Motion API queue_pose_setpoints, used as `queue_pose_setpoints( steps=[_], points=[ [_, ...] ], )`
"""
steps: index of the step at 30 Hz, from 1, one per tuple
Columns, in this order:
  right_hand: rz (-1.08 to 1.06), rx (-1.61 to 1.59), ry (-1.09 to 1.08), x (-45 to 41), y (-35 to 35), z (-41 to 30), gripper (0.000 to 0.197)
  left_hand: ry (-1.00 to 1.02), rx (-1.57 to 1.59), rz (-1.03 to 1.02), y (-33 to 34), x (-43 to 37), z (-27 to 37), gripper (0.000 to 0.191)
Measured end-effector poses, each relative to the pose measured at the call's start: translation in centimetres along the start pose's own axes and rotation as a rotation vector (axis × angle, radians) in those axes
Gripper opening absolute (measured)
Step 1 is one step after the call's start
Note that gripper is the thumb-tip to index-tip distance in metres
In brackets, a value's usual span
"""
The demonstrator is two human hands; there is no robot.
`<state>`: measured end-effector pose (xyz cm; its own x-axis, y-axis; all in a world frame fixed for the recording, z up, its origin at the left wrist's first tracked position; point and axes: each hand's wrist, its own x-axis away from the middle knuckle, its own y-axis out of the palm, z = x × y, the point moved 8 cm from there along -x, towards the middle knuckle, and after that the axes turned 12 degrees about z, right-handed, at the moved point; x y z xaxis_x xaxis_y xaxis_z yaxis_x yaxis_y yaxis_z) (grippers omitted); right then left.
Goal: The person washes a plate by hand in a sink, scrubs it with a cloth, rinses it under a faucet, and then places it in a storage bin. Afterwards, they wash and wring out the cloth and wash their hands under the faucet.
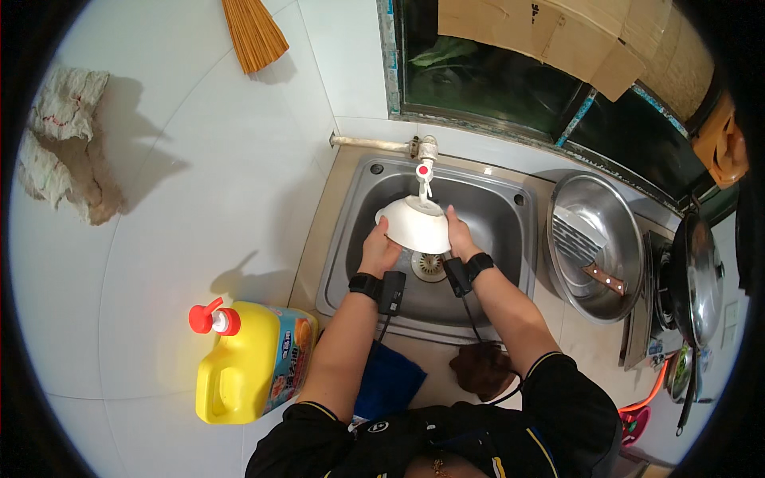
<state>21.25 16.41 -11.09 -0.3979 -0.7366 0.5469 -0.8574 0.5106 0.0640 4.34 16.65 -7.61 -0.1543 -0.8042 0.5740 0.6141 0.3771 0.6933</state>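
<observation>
A white bowl [415, 226], tilted with its underside towards me, is held over the stainless steel sink [508, 239]. My left hand [378, 250] grips its left side and my right hand [461, 232] its right rim. Right at the bowl's foot ring is the spout of a white tap [425, 170] with a red dot. Whether water runs is too small to tell. Below the bowl shows the sink's drain strainer [429, 264]. Each wrist wears a black strap with a small black box. The inside of the bowl is hidden.
A yellow detergent jug [239, 364] with a red pump stands left of the sink. At the right, a steel basin [568, 287] holds a slotted turner [577, 239], beside a lidded pan [696, 281] on a stove. A blue cloth [391, 382] and a brown cloth [478, 370] lie in front.
</observation>
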Motion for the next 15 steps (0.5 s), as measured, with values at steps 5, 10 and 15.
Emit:
queue_pose_setpoints(
  steps=[5,10,15],
  points=[
    [-0.013,0.165,-0.390,1.5,0.8,-3.4,0.060,0.047,0.052,-0.070,2.7,-0.3,-1.1,0.034],
    [0.115,0.543,-0.732,4.1,1.6,-5.4,0.084,-0.049,0.108,-0.017,4.0,0.6,-2.9,0.040],
    [0.148,0.783,-0.885,5.6,3.2,-6.1,0.080,-0.090,0.116,0.018,2.6,-0.9,-2.7,0.040]
  ],
)
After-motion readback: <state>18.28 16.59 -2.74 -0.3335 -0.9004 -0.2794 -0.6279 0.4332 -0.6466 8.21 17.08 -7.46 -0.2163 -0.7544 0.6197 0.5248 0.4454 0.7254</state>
